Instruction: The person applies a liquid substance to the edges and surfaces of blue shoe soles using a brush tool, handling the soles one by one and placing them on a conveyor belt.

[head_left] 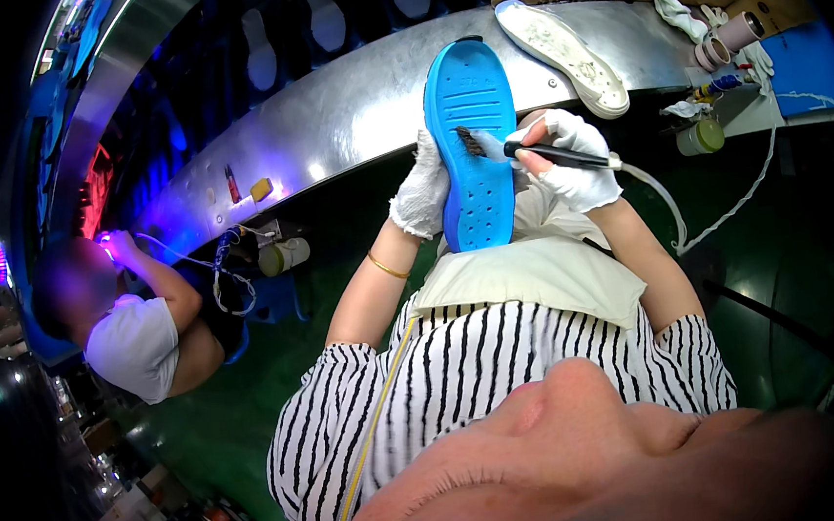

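Observation:
A bright blue shoe sole (472, 90) stands lengthwise in front of me, its ridged and dotted inner face toward me. My left hand (421, 192), in a white glove, grips its left edge; some of its fingers are hidden behind the sole. In my right hand (574, 162), gloved in white with bare fingertips, is a brush (561, 155) with a black handle. Its dark bristles touch the middle of the sole. From the handle's end a pale tube (661, 192) runs off to the right.
Beyond my hands curves a metal bench (328, 121), with dark sole shapes moving or lying behind it. A white sole (562, 53) lies on it at right, near pinkish cups (737, 32) and a hanging jar (701, 137). Another person (139, 341) sits at left beside a second jar (284, 256).

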The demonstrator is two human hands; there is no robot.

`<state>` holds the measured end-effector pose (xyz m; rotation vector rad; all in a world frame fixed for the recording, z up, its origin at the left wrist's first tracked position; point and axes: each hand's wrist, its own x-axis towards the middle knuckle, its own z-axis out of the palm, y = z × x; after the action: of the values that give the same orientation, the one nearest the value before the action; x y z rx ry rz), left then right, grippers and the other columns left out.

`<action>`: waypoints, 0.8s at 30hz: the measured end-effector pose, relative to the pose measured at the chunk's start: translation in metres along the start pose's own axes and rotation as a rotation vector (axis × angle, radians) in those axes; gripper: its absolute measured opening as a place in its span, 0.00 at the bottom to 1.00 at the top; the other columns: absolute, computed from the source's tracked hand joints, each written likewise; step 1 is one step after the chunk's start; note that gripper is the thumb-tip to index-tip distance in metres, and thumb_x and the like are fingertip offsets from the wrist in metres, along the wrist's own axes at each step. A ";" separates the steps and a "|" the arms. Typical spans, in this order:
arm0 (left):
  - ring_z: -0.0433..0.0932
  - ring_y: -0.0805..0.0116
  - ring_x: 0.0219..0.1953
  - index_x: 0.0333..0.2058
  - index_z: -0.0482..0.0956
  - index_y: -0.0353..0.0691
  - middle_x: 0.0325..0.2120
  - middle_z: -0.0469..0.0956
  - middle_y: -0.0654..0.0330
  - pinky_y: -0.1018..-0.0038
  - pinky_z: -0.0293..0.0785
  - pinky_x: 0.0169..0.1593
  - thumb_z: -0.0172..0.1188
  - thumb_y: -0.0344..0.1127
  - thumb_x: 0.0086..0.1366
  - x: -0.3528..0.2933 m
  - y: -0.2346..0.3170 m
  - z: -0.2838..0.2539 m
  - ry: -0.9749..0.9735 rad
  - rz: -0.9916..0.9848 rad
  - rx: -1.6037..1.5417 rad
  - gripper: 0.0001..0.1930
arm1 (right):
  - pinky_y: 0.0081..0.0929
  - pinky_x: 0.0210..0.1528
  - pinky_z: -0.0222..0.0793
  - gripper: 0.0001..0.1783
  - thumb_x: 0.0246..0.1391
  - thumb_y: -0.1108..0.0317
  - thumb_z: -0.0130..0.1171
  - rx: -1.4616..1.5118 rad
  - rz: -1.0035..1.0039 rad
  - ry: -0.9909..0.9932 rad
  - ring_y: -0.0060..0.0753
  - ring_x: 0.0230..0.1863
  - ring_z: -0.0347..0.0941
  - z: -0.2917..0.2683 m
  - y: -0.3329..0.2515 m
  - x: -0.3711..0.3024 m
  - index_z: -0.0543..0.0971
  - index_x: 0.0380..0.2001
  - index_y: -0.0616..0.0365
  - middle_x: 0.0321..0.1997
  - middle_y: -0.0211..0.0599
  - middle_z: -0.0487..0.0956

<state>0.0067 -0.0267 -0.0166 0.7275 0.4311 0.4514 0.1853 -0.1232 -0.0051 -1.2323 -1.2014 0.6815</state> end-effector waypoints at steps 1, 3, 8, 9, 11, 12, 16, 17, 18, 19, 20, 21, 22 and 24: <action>0.67 0.55 0.56 0.60 0.57 0.39 0.55 0.66 0.51 0.62 0.66 0.58 0.34 0.69 0.61 -0.001 -0.002 0.001 0.018 -0.025 0.041 0.41 | 0.18 0.33 0.70 0.08 0.45 0.76 0.64 0.111 0.044 -0.119 0.22 0.29 0.74 0.000 -0.009 0.002 0.75 0.28 0.63 0.29 0.37 0.78; 0.68 0.55 0.55 0.60 0.56 0.39 0.54 0.66 0.49 0.62 0.67 0.58 0.34 0.71 0.59 0.006 -0.002 0.002 0.057 -0.028 0.028 0.43 | 0.18 0.34 0.70 0.07 0.47 0.77 0.62 0.102 0.039 -0.160 0.21 0.30 0.74 0.009 -0.021 -0.002 0.74 0.30 0.64 0.30 0.38 0.77; 0.73 0.52 0.50 0.59 0.58 0.38 0.51 0.70 0.45 0.59 0.71 0.54 0.32 0.80 0.50 0.021 0.017 0.027 0.209 0.138 -0.023 0.53 | 0.19 0.35 0.72 0.05 0.50 0.78 0.59 0.205 0.176 -0.118 0.20 0.30 0.74 0.004 -0.019 0.015 0.74 0.31 0.65 0.37 0.40 0.78; 0.73 0.52 0.50 0.59 0.58 0.38 0.51 0.70 0.45 0.59 0.71 0.54 0.32 0.80 0.50 0.026 0.017 0.023 0.210 0.138 -0.022 0.53 | 0.18 0.34 0.70 0.06 0.49 0.78 0.60 0.127 0.074 -0.128 0.20 0.29 0.73 0.006 -0.015 0.018 0.75 0.31 0.65 0.36 0.39 0.78; 0.73 0.53 0.49 0.58 0.60 0.38 0.51 0.70 0.47 0.59 0.72 0.52 0.32 0.81 0.50 0.040 0.019 0.011 0.013 0.252 -0.158 0.52 | 0.18 0.33 0.69 0.06 0.48 0.80 0.61 0.102 -0.161 -0.149 0.19 0.28 0.72 0.016 -0.025 0.022 0.75 0.31 0.64 0.35 0.38 0.78; 0.74 0.54 0.48 0.57 0.60 0.39 0.50 0.71 0.48 0.59 0.73 0.52 0.32 0.81 0.49 0.048 0.017 0.000 0.051 0.261 -0.221 0.52 | 0.17 0.33 0.69 0.07 0.46 0.81 0.62 0.082 -0.174 -0.136 0.19 0.30 0.72 0.020 -0.031 0.022 0.76 0.30 0.62 0.34 0.38 0.77; 0.70 0.51 0.53 0.61 0.56 0.37 0.55 0.67 0.48 0.54 0.64 0.59 0.38 0.79 0.51 0.066 0.013 -0.048 -0.097 0.323 -0.419 0.52 | 0.15 0.28 0.69 0.07 0.46 0.79 0.63 0.247 0.033 -0.197 0.17 0.24 0.72 0.019 -0.044 0.031 0.77 0.31 0.62 0.32 0.37 0.79; 0.70 0.52 0.54 0.61 0.56 0.37 0.56 0.66 0.48 0.54 0.62 0.60 0.38 0.78 0.52 0.066 0.021 -0.038 -0.191 0.356 -0.426 0.52 | 0.15 0.28 0.69 0.07 0.47 0.79 0.62 0.292 0.157 -0.144 0.17 0.25 0.73 0.016 -0.047 0.031 0.77 0.31 0.62 0.32 0.37 0.79; 0.69 0.52 0.55 0.61 0.55 0.37 0.57 0.65 0.48 0.53 0.61 0.61 0.39 0.77 0.52 0.065 0.030 -0.028 -0.284 0.389 -0.433 0.51 | 0.15 0.29 0.69 0.07 0.47 0.79 0.62 0.201 0.035 -0.108 0.17 0.26 0.73 0.018 -0.040 0.032 0.77 0.31 0.62 0.32 0.37 0.79; 0.68 0.52 0.55 0.62 0.55 0.37 0.57 0.64 0.48 0.53 0.60 0.62 0.40 0.77 0.52 0.064 0.039 -0.017 -0.380 0.419 -0.442 0.51 | 0.16 0.31 0.69 0.06 0.48 0.79 0.62 0.106 -0.085 -0.068 0.17 0.27 0.73 0.021 -0.035 0.033 0.77 0.31 0.62 0.32 0.37 0.79; 0.67 0.53 0.56 0.62 0.54 0.37 0.58 0.63 0.48 0.53 0.58 0.63 0.41 0.76 0.53 0.064 0.044 -0.010 -0.476 0.450 -0.449 0.51 | 0.16 0.32 0.70 0.06 0.48 0.79 0.62 0.118 -0.125 -0.117 0.19 0.29 0.74 0.022 -0.036 0.032 0.77 0.32 0.62 0.33 0.38 0.79; 0.65 0.53 0.58 0.61 0.55 0.36 0.59 0.61 0.48 0.53 0.56 0.64 0.47 0.73 0.53 0.065 0.048 -0.009 -0.434 0.501 -0.409 0.50 | 0.17 0.33 0.70 0.06 0.48 0.79 0.61 0.129 -0.164 -0.165 0.20 0.30 0.74 0.024 -0.040 0.030 0.77 0.32 0.62 0.33 0.38 0.79; 0.66 0.50 0.57 0.62 0.53 0.37 0.60 0.61 0.48 0.52 0.61 0.61 0.43 0.77 0.50 0.069 0.050 -0.012 -0.479 0.502 -0.488 0.53 | 0.18 0.33 0.70 0.05 0.49 0.78 0.60 0.213 -0.077 -0.205 0.21 0.30 0.74 0.027 -0.045 0.028 0.77 0.31 0.62 0.34 0.39 0.79; 0.67 0.46 0.57 0.63 0.51 0.37 0.60 0.59 0.46 0.50 0.63 0.59 0.42 0.80 0.48 0.074 0.052 -0.015 -0.591 0.478 -0.650 0.56 | 0.19 0.33 0.70 0.05 0.49 0.78 0.60 0.343 0.134 -0.220 0.22 0.30 0.74 0.022 -0.043 0.029 0.76 0.32 0.62 0.35 0.40 0.79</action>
<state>0.0469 0.0547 -0.0053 0.2896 -0.4503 0.7443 0.1650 -0.1008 0.0424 -0.9720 -1.1282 1.0975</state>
